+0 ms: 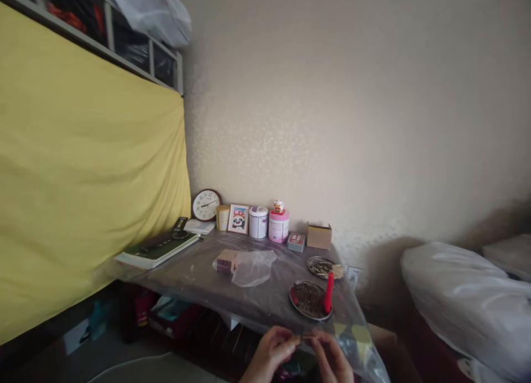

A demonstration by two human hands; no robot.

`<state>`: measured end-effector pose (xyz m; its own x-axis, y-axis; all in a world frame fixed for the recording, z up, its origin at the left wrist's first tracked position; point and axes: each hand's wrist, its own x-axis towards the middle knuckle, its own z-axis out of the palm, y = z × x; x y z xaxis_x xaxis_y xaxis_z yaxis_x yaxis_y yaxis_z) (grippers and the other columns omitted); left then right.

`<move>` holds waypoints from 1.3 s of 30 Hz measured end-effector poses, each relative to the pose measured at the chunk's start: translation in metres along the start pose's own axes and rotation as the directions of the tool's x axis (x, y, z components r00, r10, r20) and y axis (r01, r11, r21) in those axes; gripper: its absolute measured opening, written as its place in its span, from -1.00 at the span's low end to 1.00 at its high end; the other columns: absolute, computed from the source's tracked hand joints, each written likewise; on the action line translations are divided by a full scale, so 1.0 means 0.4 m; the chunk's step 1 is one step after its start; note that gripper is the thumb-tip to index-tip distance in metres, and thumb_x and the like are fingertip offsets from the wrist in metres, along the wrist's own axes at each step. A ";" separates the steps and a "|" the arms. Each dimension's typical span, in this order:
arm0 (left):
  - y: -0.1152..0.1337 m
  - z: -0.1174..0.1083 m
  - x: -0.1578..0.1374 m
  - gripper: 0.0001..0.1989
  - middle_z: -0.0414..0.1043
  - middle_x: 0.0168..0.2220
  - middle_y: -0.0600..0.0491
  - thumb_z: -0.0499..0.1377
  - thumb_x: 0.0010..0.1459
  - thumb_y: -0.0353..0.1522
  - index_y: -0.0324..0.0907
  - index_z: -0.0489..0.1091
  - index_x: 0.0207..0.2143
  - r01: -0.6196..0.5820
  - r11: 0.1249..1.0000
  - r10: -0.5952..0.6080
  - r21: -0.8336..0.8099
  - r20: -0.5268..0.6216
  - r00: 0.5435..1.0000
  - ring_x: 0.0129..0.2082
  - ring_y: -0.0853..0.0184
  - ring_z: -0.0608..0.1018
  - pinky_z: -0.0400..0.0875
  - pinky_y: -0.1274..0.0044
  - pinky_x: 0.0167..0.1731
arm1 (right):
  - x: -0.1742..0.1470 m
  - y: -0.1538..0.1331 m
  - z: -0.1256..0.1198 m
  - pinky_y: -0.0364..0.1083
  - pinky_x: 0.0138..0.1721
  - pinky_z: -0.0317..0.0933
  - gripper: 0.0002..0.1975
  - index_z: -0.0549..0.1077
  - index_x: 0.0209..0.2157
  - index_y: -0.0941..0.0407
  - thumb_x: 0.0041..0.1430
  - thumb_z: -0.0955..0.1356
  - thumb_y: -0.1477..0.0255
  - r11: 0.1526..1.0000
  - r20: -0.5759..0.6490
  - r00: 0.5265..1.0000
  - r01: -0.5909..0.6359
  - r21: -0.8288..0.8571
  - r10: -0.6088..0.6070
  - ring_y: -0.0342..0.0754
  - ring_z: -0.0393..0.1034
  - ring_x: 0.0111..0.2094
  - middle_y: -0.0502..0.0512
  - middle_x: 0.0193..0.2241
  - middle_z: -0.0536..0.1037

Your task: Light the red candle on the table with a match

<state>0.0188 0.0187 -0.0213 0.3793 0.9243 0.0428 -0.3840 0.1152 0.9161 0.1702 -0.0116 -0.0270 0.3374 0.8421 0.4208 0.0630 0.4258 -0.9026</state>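
At the table's front edge, my left hand [271, 352] is closed in a pinch on a small brown piece [299, 340] that looks like a matchbox, mostly covered by my fingers. Close beside it, my right hand [332, 356] pinches a thin light stick [307, 337], like a match, pointing toward the left hand. Just beyond both hands lies a round metal plate [307, 301] of dark burnt bits. An unlit red candle [329, 292] stands upright on its right side. A second plate [320, 267] behind holds many pale sticks.
A brown packet [226, 261] with crumpled clear plastic [254, 268] lies mid-table. Along the wall stand a clock [206, 205], picture frame [238, 219], tins [259, 222] and a cardboard box [319, 236]. A thick book [160, 250] lies left, beside a yellow curtain [91, 150].
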 end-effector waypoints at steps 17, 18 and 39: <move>0.098 0.080 -0.079 -0.81 0.46 -0.24 -0.01 0.23 0.03 -0.29 -0.20 0.45 -0.29 -0.030 0.982 0.039 -0.185 0.046 0.998 -0.13 0.24 0.43 0.25 0.45 -0.08 | -0.032 -0.149 -0.003 -0.18 -0.24 0.34 -0.86 0.47 -0.28 0.07 0.17 0.29 0.38 0.868 -0.039 0.921 0.351 -0.350 -0.388 -0.07 0.49 -0.31 0.04 -0.35 0.58; 0.098 0.084 -0.082 -0.80 0.46 -0.23 -0.01 0.23 0.03 -0.29 -0.19 0.45 -0.29 -0.033 0.981 0.043 -0.189 0.049 0.998 -0.12 0.24 0.43 0.25 0.45 -0.07 | -0.037 -0.142 -0.002 -0.18 -0.24 0.35 -0.85 0.47 -0.27 0.07 0.18 0.28 0.39 0.849 -0.021 0.914 0.367 -0.380 -0.405 -0.07 0.49 -0.30 0.05 -0.34 0.58; 0.108 0.088 -0.090 -0.79 0.47 -0.18 -0.08 0.25 0.01 -0.29 -0.24 0.45 -0.31 -0.030 0.978 0.025 -0.205 -0.025 0.999 -0.13 0.25 0.45 0.26 0.45 -0.06 | 0.001 -0.082 -0.056 -0.12 -0.26 0.32 -0.78 0.45 -0.28 0.11 0.23 0.22 0.32 0.745 -0.044 0.906 0.317 -0.587 -0.420 -0.04 0.46 -0.31 0.09 -0.35 0.56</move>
<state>0.0181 -0.0222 0.0308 0.3480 0.9358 0.0556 -0.5592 0.1597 0.8135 0.1893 -0.0329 0.0008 0.3210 0.5696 0.7566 0.7048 0.3900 -0.5926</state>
